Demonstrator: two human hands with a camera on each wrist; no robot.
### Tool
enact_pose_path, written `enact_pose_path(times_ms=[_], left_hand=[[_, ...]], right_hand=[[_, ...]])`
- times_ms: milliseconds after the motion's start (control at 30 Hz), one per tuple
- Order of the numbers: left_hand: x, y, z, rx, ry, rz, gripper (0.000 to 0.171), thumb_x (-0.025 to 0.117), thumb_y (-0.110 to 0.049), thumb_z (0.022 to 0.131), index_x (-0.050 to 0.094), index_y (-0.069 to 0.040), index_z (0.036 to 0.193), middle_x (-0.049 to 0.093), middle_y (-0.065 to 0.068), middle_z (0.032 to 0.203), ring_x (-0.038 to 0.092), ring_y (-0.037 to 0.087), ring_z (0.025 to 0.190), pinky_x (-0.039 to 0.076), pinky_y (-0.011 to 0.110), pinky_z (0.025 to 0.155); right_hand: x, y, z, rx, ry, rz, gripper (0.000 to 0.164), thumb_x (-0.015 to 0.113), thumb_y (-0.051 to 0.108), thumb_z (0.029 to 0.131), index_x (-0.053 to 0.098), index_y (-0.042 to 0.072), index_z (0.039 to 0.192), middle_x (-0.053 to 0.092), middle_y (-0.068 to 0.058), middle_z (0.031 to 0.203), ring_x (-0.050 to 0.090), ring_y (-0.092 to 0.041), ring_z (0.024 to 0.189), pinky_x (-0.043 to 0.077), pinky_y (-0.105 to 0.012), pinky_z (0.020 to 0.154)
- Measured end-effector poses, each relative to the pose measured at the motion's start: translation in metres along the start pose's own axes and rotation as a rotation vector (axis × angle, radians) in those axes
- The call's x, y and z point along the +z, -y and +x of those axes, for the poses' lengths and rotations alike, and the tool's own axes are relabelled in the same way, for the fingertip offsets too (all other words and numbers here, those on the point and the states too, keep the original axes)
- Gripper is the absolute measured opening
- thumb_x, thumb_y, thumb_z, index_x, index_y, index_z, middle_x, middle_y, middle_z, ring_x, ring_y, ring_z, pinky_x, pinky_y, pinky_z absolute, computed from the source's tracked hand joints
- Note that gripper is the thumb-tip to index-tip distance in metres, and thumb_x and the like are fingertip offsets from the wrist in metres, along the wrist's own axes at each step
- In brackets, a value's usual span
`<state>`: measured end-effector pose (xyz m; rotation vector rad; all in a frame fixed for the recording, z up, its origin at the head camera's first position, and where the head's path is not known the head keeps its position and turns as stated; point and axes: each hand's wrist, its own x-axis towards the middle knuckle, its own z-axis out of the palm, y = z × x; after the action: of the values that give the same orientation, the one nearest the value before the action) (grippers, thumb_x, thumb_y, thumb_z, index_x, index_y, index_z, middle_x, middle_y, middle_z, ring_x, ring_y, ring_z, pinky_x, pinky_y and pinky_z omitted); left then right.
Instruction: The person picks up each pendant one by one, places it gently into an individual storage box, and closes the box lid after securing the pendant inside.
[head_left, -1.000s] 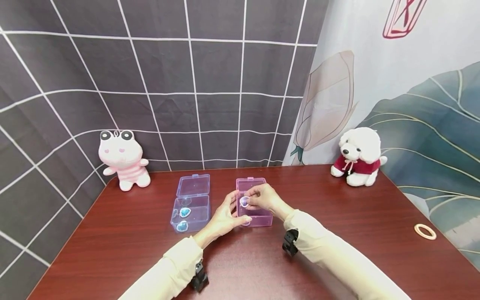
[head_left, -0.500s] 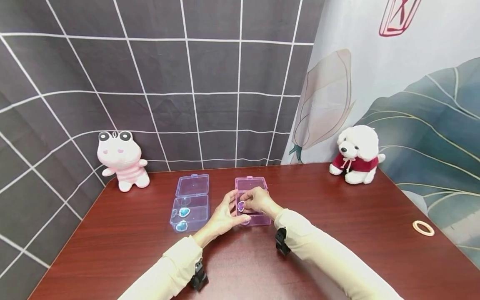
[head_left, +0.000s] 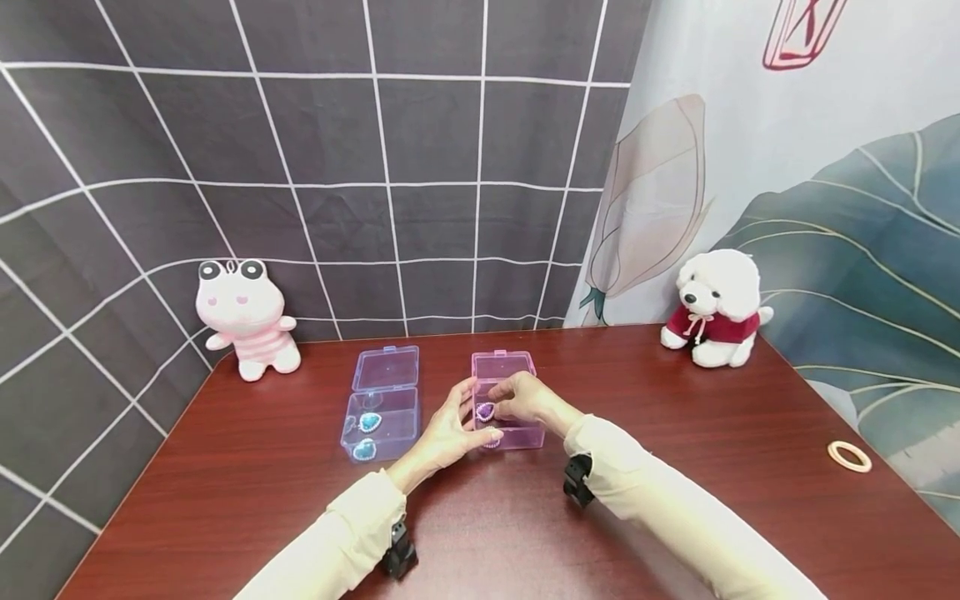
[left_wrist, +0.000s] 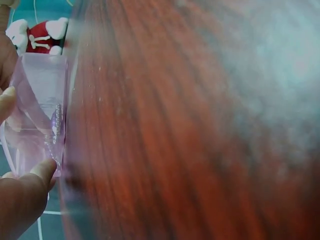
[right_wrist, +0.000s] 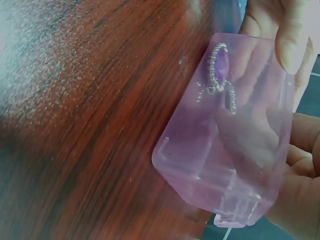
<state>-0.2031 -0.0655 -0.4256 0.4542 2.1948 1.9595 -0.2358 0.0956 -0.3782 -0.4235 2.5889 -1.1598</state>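
Note:
A pink see-through plastic box [head_left: 525,437] stands with its lid [head_left: 504,364] folded back. My left hand [head_left: 447,429] grips its left front corner, thumb over the front wall and fingers along the left side. Inside lies a purple gem [head_left: 485,412] with a white beaded rim. Another beaded gem [head_left: 491,442] stands near the front wall, partly hidden by my left thumb. My right hand [head_left: 528,397] reaches in from the right, bent fingertips beside the purple gem. In the right wrist view, my right hand [right_wrist: 300,195] shows behind the box's clear wall.
A blue see-through box [head_left: 401,450] stands to the left, lid back, holding blue gems [head_left: 370,422] with beaded rims. A pink-and-white plush toy [head_left: 247,321] sits at the back left, a white plush dog [head_left: 716,308] at the back right. A wooden ring [head_left: 834,451] lies near the right edge.
My right hand has lowered the purple gem into the pink box, then drawn slightly right while the gem stays put. My left hand keeps its grip on the box.

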Motion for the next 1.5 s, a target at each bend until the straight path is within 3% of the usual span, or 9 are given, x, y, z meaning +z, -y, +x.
enact_pose_path(times_ms=[267,333,467,600,767,900,1200,1400,1500], left_hand=[[0.002,0.000,-0.002,-0.004,-0.015,-0.012,0.085,0.074,0.001,0.075,0.022,0.003,0.142,0.023,0.029,0.149,0.025,0.041,0.138,0.032,0.047,0.108],[0.002,0.000,-0.001,-0.015,-0.018,-0.011,0.086,0.074,0.000,0.075,0.022,0.002,0.143,0.023,0.028,0.149,0.025,0.040,0.138,0.032,0.047,0.109],[0.002,0.000,0.000,-0.009,-0.025,0.000,0.086,0.076,-0.001,0.074,0.023,0.002,0.142,0.025,0.029,0.148,0.027,0.040,0.137,0.032,0.048,0.108],[0.003,0.001,-0.002,-0.007,-0.036,0.000,0.086,0.076,-0.001,0.074,0.024,0.002,0.142,0.026,0.029,0.148,0.027,0.041,0.137,0.032,0.050,0.108],[0.005,0.005,-0.006,-0.019,-0.026,-0.011,0.085,0.076,-0.001,0.074,0.023,0.004,0.141,0.026,0.030,0.147,0.027,0.041,0.137,0.032,0.050,0.108],[0.008,0.006,-0.006,-0.018,-0.020,-0.021,0.085,0.076,-0.002,0.075,0.023,0.004,0.141,0.026,0.030,0.147,0.027,0.040,0.137,0.031,0.049,0.108],[0.006,0.004,-0.003,0.000,-0.029,-0.011,0.085,0.076,-0.001,0.074,0.023,0.005,0.140,0.026,0.030,0.147,0.028,0.041,0.137,0.032,0.050,0.108],[0.004,0.002,-0.001,-0.008,-0.035,-0.021,0.087,0.076,-0.001,0.074,0.022,0.006,0.141,0.025,0.029,0.148,0.026,0.040,0.138,0.031,0.048,0.109],[0.003,0.001,0.000,-0.014,-0.044,-0.024,0.088,0.076,-0.001,0.074,0.020,0.006,0.142,0.024,0.031,0.148,0.027,0.041,0.137,0.031,0.049,0.109]], right_hand=[[-0.009,-0.001,-0.008,-0.040,0.002,0.056,0.026,0.064,-0.004,0.080,0.065,-0.013,0.105,0.069,-0.023,0.100,0.062,-0.016,0.081,0.055,-0.028,0.075],[-0.017,-0.003,-0.010,-0.048,-0.036,0.123,0.027,0.063,-0.004,0.081,0.064,-0.014,0.107,0.068,-0.026,0.101,0.066,-0.021,0.083,0.057,-0.030,0.076],[-0.039,-0.013,-0.007,-0.031,-0.204,0.289,0.026,0.060,-0.007,0.084,0.060,-0.018,0.107,0.067,-0.029,0.094,0.069,-0.023,0.076,0.059,-0.035,0.074],[-0.049,-0.034,0.004,0.093,-0.303,0.419,0.024,0.055,-0.006,0.088,0.057,-0.020,0.107,0.065,-0.018,0.080,0.061,-0.010,0.062,0.059,-0.028,0.066],[-0.042,-0.055,0.017,0.302,-0.209,0.463,0.027,0.057,0.009,0.093,0.061,-0.014,0.107,0.057,-0.001,0.065,0.052,-0.006,0.055,0.051,-0.015,0.053],[-0.039,-0.055,0.022,0.357,-0.188,0.493,0.028,0.060,0.012,0.091,0.062,-0.011,0.108,0.052,0.003,0.060,0.047,-0.005,0.052,0.045,-0.013,0.048],[-0.052,-0.036,0.014,0.273,-0.235,0.512,0.025,0.057,0.016,0.094,0.060,-0.005,0.108,0.051,0.002,0.065,0.046,-0.006,0.055,0.042,-0.013,0.048],[-0.055,-0.029,-0.013,0.129,-0.179,0.652,0.046,0.042,0.028,0.101,0.052,-0.013,0.119,0.061,0.004,0.071,0.055,-0.003,0.060,0.050,-0.014,0.055],[-0.054,-0.025,-0.026,0.121,-0.134,0.672,0.056,0.045,0.036,0.099,0.050,-0.016,0.119,0.064,0.001,0.075,0.058,-0.005,0.064,0.053,-0.017,0.060]])
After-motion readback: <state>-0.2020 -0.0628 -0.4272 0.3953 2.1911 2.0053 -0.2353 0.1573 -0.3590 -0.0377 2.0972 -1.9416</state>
